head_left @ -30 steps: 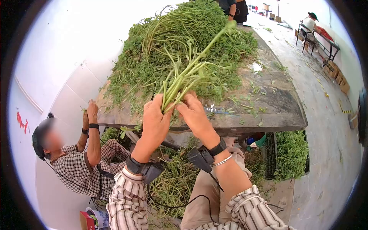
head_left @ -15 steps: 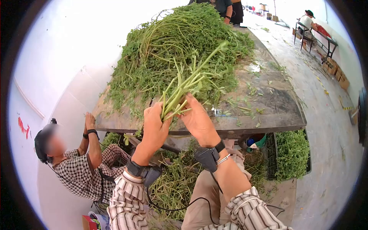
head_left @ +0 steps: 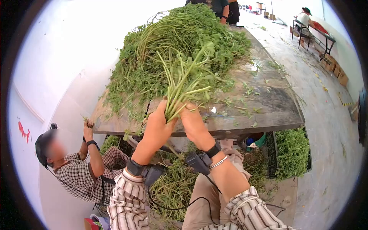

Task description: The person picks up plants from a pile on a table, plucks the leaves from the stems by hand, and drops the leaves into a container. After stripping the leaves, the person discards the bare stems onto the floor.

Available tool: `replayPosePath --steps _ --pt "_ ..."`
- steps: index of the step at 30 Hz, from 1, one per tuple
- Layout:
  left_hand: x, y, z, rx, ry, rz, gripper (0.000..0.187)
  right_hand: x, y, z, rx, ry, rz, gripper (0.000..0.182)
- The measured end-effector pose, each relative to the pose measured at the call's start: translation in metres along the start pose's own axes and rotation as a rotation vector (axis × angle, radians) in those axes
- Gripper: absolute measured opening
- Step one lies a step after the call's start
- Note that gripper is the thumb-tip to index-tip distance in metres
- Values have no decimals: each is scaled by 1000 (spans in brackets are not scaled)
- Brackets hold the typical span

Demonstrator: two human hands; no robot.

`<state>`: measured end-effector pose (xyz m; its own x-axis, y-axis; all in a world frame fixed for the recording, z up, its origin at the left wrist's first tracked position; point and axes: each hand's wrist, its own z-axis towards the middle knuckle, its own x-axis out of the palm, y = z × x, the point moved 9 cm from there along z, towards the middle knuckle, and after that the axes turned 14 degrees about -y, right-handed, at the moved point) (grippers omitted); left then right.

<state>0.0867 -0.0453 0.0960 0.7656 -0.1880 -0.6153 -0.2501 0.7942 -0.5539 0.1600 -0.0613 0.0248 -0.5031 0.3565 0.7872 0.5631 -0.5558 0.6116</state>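
A bunch of leafy green stems [head_left: 180, 90] stands upright and fanned out in front of me, just above the near edge of the table. Around its lower left side, my left hand [head_left: 158, 120] is closed. My right hand [head_left: 195, 122] presses against the lower right of the same bunch, fingers closed on the stem ends, with its fingertips partly hidden among them. Behind the bunch, a large heap of green plants [head_left: 153, 42] covers much of the wooden table [head_left: 268, 101].
Cut stems [head_left: 176, 191] lie piled below the table near my legs. At right, a black crate [head_left: 271, 155] holds greens beside a green bucket [head_left: 262, 142]. A co-worker [head_left: 82, 168] sits at left; another person stands beyond the heap. Scattered leaves lie on the tabletop.
The bunch has come slightly lower and left. My right hand has moved left and down, closer to my left hand, and its fingers have closed in on the stem ends.
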Motion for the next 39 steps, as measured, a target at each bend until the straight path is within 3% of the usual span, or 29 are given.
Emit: replayPosePath --steps 5,8,12,14,16,22,26,28,31,37,39 --pt "-17 1 11 34 -43 4 26 3 -3 -1 33 61 -65 31" --pt "-36 6 24 20 -120 -14 24 7 12 -5 -62 135 -142 33" --pt "-59 10 33 40 -204 -5 29 -15 9 3 15 -6 -165 28" --pt "-67 23 32 -122 -207 -34 26 -24 11 3 70 -74 -114 23" --pt "-75 38 33 -125 -251 -66 28 -31 14 7 33 -108 -105 20" --pt "-87 50 25 -161 -309 -134 35 -44 40 9 -246 -227 -174 20" --pt "-83 49 16 -186 -273 -171 36 -40 44 3 -287 -272 -323 19" --pt "-79 43 10 -120 -289 -181 35 -33 57 -5 -527 -270 -534 18" --pt "-75 37 4 -66 -295 -173 36 -18 72 -18 -702 -254 -633 18" --pt "-71 38 -5 -92 -280 -138 37 -18 64 -16 -698 -269 -813 19" --pt "-68 39 -7 -154 -242 -108 30 -17 61 -16 -739 -260 -868 20"
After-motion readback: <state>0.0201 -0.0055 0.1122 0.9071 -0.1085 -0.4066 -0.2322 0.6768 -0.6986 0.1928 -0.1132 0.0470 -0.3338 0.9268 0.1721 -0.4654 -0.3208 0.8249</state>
